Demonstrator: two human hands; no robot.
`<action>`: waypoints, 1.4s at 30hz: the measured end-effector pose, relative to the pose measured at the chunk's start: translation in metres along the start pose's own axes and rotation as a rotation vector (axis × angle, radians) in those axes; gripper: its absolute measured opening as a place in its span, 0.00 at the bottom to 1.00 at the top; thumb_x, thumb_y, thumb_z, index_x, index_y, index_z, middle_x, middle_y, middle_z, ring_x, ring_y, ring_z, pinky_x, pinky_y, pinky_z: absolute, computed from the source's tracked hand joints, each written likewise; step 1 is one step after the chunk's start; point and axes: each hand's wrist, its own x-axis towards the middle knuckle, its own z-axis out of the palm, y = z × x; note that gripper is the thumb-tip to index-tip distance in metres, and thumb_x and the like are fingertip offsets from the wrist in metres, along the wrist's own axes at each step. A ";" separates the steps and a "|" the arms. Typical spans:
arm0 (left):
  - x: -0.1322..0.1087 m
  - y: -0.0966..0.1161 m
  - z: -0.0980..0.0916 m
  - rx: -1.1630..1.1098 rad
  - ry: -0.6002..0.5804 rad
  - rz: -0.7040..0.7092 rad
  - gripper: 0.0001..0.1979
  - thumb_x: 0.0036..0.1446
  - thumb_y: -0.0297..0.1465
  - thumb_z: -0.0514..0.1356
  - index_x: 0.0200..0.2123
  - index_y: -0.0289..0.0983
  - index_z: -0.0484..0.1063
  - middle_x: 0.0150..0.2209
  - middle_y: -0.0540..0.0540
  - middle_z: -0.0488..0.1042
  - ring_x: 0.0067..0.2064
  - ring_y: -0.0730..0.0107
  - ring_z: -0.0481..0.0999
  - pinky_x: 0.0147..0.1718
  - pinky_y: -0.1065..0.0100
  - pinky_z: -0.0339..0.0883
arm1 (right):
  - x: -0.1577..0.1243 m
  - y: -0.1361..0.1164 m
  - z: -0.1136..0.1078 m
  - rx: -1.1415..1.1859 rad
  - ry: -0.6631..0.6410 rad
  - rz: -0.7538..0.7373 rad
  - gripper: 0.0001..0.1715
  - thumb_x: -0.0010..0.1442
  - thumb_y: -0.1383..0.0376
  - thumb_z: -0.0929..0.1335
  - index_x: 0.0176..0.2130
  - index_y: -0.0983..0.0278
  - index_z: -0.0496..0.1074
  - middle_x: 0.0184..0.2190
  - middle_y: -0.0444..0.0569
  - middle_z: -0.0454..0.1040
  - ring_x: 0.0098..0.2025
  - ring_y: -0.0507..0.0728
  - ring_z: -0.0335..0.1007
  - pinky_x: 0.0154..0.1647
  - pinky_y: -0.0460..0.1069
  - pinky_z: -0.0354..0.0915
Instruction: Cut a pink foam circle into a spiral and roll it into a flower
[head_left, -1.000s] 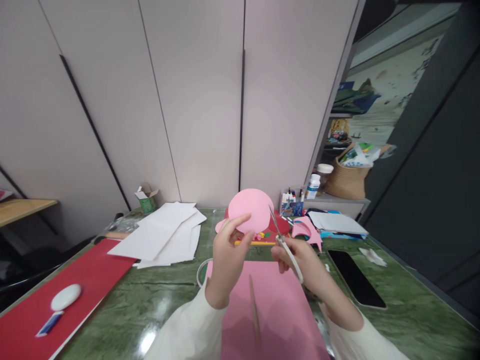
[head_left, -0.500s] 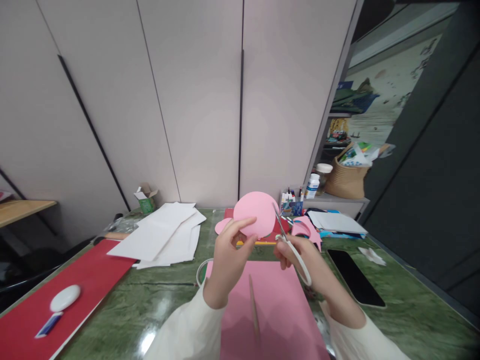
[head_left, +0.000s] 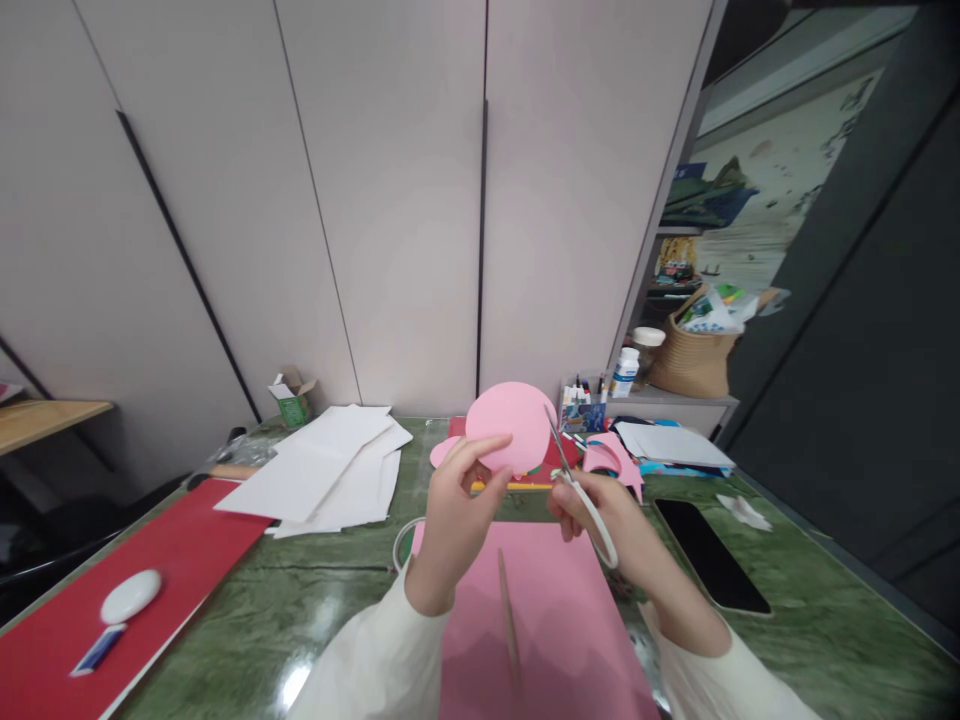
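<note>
My left hand (head_left: 466,505) pinches a round pink paper disc (head_left: 510,422) by its lower edge, fingers across its face and the thumb below. In my right hand (head_left: 589,510) is a pair of white-handled scissors (head_left: 598,520), blades pointing up along the disc's right edge. Whether the blades touch the paper I cannot tell. Under both hands a pink sheet (head_left: 555,610) lies on the table, with a thin pencil-like stick (head_left: 508,615) on it. Behind the disc are a red sheet (head_left: 564,460) and a smaller pink paper piece (head_left: 442,452).
White papers (head_left: 330,465) lie to the left, beside a red board (head_left: 150,590) bearing a white oval object (head_left: 130,598). Pink offcuts (head_left: 613,458), a pen box (head_left: 583,408) and a black phone (head_left: 711,555) are at the right. A cabinet wall (head_left: 405,200) rises behind the green table (head_left: 322,590).
Both hands stay almost still. The disc has shifted very slightly to the left, and the scissors' handle has moved a little.
</note>
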 end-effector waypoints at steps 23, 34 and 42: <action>0.002 -0.002 -0.005 0.070 0.042 -0.008 0.14 0.52 0.28 0.54 0.43 0.40 0.67 0.40 0.46 0.69 0.34 0.74 0.67 0.34 0.71 0.62 | 0.001 0.000 -0.001 0.052 -0.031 0.046 0.17 0.58 0.58 0.61 0.23 0.65 0.64 0.13 0.42 0.66 0.17 0.50 0.61 0.18 0.43 0.54; 0.002 -0.005 0.002 -0.060 0.081 -0.029 0.17 0.49 0.29 0.57 0.45 0.40 0.65 0.44 0.45 0.66 0.35 0.75 0.68 0.34 0.71 0.65 | 0.001 0.004 0.002 0.063 -0.041 0.049 0.18 0.58 0.57 0.61 0.22 0.65 0.64 0.13 0.42 0.66 0.16 0.49 0.61 0.18 0.43 0.53; 0.002 -0.003 0.000 0.015 0.056 -0.010 0.16 0.49 0.28 0.58 0.44 0.41 0.67 0.39 0.47 0.66 0.29 0.78 0.64 0.30 0.73 0.62 | 0.002 0.001 0.001 0.001 -0.010 0.029 0.20 0.59 0.56 0.59 0.23 0.65 0.65 0.14 0.43 0.66 0.18 0.50 0.61 0.18 0.43 0.52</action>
